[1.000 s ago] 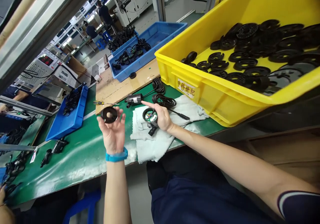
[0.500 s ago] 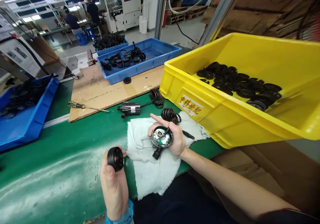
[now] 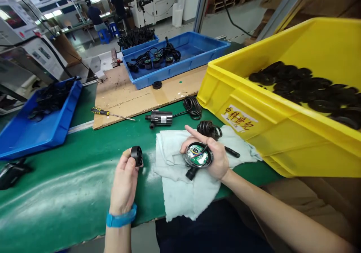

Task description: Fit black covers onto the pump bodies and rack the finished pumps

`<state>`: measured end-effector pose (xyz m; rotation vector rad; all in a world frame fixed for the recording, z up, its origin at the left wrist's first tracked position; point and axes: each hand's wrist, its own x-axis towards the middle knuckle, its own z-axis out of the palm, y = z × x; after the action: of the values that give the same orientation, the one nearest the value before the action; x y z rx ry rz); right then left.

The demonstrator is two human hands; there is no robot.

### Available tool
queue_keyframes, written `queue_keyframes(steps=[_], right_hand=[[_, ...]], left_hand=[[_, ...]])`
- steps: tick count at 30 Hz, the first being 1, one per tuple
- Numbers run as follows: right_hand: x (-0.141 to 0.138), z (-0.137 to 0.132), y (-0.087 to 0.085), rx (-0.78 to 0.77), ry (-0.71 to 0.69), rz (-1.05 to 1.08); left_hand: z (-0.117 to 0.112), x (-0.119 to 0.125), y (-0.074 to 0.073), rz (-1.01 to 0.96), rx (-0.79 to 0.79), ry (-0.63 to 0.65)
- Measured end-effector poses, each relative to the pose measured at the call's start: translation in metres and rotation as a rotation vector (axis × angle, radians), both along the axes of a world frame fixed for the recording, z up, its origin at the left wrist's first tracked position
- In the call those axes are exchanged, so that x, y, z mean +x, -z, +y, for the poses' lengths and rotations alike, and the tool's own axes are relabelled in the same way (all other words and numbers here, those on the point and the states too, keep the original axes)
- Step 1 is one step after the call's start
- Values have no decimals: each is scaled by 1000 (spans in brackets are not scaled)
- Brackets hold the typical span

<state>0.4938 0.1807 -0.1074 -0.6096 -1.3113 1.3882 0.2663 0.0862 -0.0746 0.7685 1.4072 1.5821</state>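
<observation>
- left hand [image 3: 124,177], blue wristband [image 3: 121,219] on wrist: fingers curled, grasping a short black ring [image 3: 137,156] at left of frame centre, just above the bench [image 3: 56,204]; ring's round axis roughly level, open face turned toward frame right
- right hand [image 3: 216,159]: grasping a round black housing [image 3: 197,156] from the right side, index finger [image 3: 196,132] stretched out toward upper left, not touching the housing
- housing sits just above a crumpled white towel [image 3: 180,194], centre-right of frame; green circuit board [image 3: 198,156] faces up, disc lies about flat
- black stub [image 3: 191,174] on housing rim: long axis points down and slightly left, toward the person
- thin dark item over the board, between right fingers: too small to tell what
- cylindrical black pump [image 3: 159,117] with coiled cable [image 3: 193,108] on bench, above the towel
- second coiled cable [image 3: 209,129] just beside right hand, its plug [image 3: 232,152] on the towel
- screwdriver [image 3: 108,113], yellow-black handle, lies on a wooden board [image 3: 132,95]
- blue tray [image 3: 175,59] with wired units at top centre; small black ring [image 3: 157,84] on the board
- blue tray [image 3: 47,128] at left
- yellow crate [image 3: 254,140] with black rings [image 3: 299,87] at right
- two co-workers [image 3: 118,2] far upper left
</observation>
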Motion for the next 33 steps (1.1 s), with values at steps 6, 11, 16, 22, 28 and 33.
queue_keyframes(steps=[6, 11, 16, 22, 28, 33], right_hand=[[-1, 0, -4, 19, 4, 14], [-1, 2, -4, 35, 7, 15], [-2, 3, -3, 60, 12, 27], [0, 3, -3, 65, 14, -12], [5, 3, -5, 86, 18, -50], [19, 8, -13, 246, -18, -234]], left_hand=[[30, 17, 2, 95, 0, 119], [69, 35, 2, 692, 113, 219], [80, 30, 24, 979, 66, 296], [52, 48, -7, 940, 185, 204], [25, 104, -21, 789, 307, 231], [32, 110, -7, 854, 388, 203]])
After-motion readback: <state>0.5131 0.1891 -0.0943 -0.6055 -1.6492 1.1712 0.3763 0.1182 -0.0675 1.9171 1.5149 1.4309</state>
